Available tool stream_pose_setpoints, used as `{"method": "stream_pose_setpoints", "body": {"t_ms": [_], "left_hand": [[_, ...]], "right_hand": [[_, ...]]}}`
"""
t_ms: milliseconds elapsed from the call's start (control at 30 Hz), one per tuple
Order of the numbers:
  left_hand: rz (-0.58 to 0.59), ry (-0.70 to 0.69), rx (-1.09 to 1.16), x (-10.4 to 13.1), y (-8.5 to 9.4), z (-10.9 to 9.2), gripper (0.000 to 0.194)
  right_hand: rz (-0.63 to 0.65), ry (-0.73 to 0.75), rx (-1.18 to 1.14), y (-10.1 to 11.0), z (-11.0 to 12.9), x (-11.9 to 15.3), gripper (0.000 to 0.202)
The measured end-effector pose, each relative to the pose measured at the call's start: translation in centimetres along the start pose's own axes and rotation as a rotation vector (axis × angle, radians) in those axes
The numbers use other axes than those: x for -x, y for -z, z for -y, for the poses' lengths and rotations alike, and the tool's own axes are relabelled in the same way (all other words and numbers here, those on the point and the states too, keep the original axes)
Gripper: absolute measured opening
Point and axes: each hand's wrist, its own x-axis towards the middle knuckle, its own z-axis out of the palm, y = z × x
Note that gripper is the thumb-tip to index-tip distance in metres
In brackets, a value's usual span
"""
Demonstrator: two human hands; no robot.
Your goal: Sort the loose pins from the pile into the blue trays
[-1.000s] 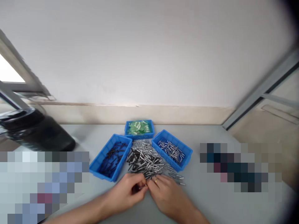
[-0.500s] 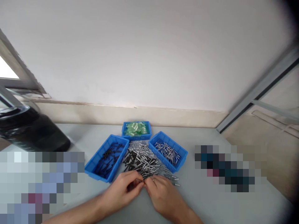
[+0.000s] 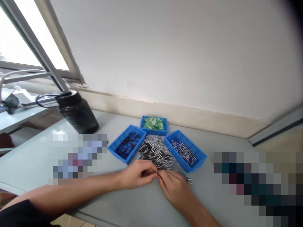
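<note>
My left hand [image 3: 139, 174] and my right hand [image 3: 174, 187] meet fingertip to fingertip at the near edge of a pile of metal pins [image 3: 159, 151]. Both are closed in a pinch. Whatever lies between the fingertips is too small and too hidden to make out. Dark pieces [image 3: 146, 150] are mixed into the pile's left side. Left of the pile, a blue bin [image 3: 113, 150] holds dark, thin pieces. On the right, another blue bin [image 3: 202, 157] contains silver pins. Behind the pile, a smaller blue bin [image 3: 155, 132] is filled with pale green pieces.
A dark bottle [image 3: 81, 115] with a loop on its lid stands at the back left of the grey table [image 3: 113, 208]. The wall [image 3: 165, 63] rises behind the bins. Blurred-out patches cover areas on the left and right. A metal frame [image 3: 276, 126] runs along the right.
The camera view has turned to the left, so the bins, bottle and hands appear further right. My hands keep the same pinch together at the pile's near edge.
</note>
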Motion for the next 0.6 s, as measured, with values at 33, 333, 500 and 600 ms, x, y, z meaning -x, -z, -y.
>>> {"method": "stream_pose_setpoints", "body": {"t_ms": [33, 333, 500, 600], "left_hand": [[-0.005, -0.004, 0.002, 0.0, 0.0, -0.1, 0.010], [0.017, 0.003, 0.092, 0.6, -0.3, -0.1, 0.007], [0.041, 0.049, 0.054, 0.8, -0.6, 0.1, 0.012], [0.059, 0.068, 0.035, 0.8, -0.7, 0.3, 0.016]], "right_hand": [[-0.011, 0.000, -0.005, 0.0, 0.0, 0.1, 0.020], [-0.093, 0.045, -0.157, 2.0, 0.2, -0.2, 0.026], [-0.092, 0.109, -0.156, 2.0, 0.2, -0.7, 0.030], [-0.096, 0.217, -0.110, 1.8, 0.4, -0.9, 0.031]]}}
